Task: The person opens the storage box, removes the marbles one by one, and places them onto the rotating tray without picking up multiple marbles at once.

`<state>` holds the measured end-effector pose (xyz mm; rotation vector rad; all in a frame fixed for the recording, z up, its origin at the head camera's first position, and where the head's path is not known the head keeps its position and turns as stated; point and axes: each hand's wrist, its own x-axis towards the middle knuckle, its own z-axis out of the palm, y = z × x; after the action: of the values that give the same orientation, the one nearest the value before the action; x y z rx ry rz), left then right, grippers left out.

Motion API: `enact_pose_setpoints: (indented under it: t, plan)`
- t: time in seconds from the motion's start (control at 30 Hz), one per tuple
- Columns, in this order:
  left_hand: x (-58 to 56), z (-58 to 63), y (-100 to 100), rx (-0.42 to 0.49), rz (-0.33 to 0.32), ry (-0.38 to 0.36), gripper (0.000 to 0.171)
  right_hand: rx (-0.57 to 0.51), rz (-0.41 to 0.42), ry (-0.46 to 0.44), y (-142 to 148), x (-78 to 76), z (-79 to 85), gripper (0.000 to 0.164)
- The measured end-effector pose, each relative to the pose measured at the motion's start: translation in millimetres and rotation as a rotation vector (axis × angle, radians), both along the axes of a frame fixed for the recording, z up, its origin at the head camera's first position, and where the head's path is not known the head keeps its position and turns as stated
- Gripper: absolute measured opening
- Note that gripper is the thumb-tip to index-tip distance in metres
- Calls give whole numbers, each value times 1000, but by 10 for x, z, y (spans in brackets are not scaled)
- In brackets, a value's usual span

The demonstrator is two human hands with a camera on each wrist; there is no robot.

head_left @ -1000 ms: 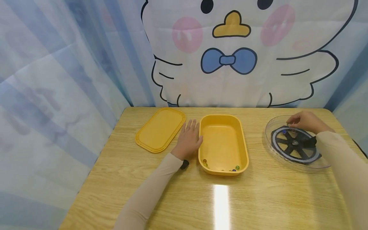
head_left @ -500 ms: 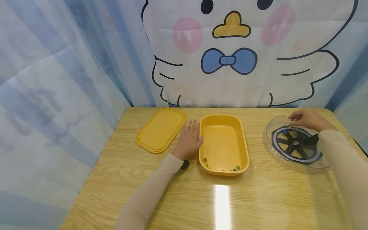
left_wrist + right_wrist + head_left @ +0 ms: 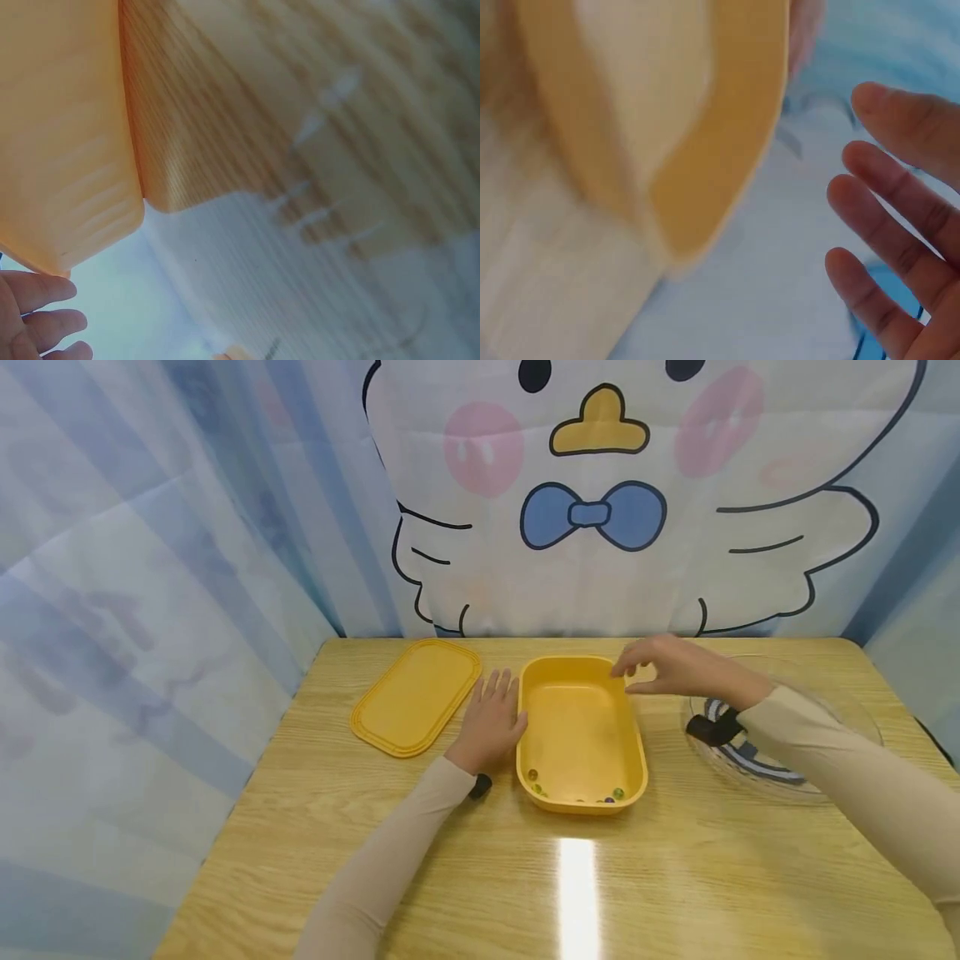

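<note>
A yellow plastic bin (image 3: 577, 727) stands mid-table, several small glass marbles (image 3: 618, 793) lying along its near end. My left hand (image 3: 489, 718) rests against the bin's left wall, fingers extended and thumb at the rim; its fingertips (image 3: 56, 322) also show beside the bin in the left wrist view. My right hand (image 3: 686, 672) hovers by the bin's far right corner, thumb and fingers apart. In the right wrist view the spread fingers (image 3: 877, 232) hold nothing visible. Partly hidden under the right forearm is a clear round dish (image 3: 862, 714) with a black-and-grey spoked wheel (image 3: 757, 764) inside.
A flat yellow lid (image 3: 417, 697) lies left of the bin. Small black cameras sit at both wrists. A curtain (image 3: 600, 585) with a cartoon figure hangs directly behind the wooden table (image 3: 450, 893).
My right hand has swung left from over the clear dish to the bin's far right corner, its fingers parting. The left hand and the bin stay as they were.
</note>
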<state>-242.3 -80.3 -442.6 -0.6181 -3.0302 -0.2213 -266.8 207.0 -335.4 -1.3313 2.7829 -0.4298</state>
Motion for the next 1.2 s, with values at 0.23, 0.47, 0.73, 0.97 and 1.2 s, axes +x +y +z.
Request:
enact_pose_setpoints:
  t: [0.23, 0.47, 0.73, 0.97, 1.2]
  plan:
    - [1, 1, -9, -28, 5, 1, 58, 123, 337, -94, -811, 248, -170, 22]
    - [-7, 0, -14, -32, -4, 10, 58, 205, 504, -100, -1160, 263, -516, 20]
    - [3, 7, -18, -35, -10, 29, 57, 181, 570, -73, -1254, 228, -807, 6]
    - [3, 5, -17, -21, -5, 28, 57, 165, 582, -95, -1238, 191, -925, 5]
    - [3, -2, -10, -22, -2, 23, 57, 129, 521, -80, -1129, 184, -718, 10]
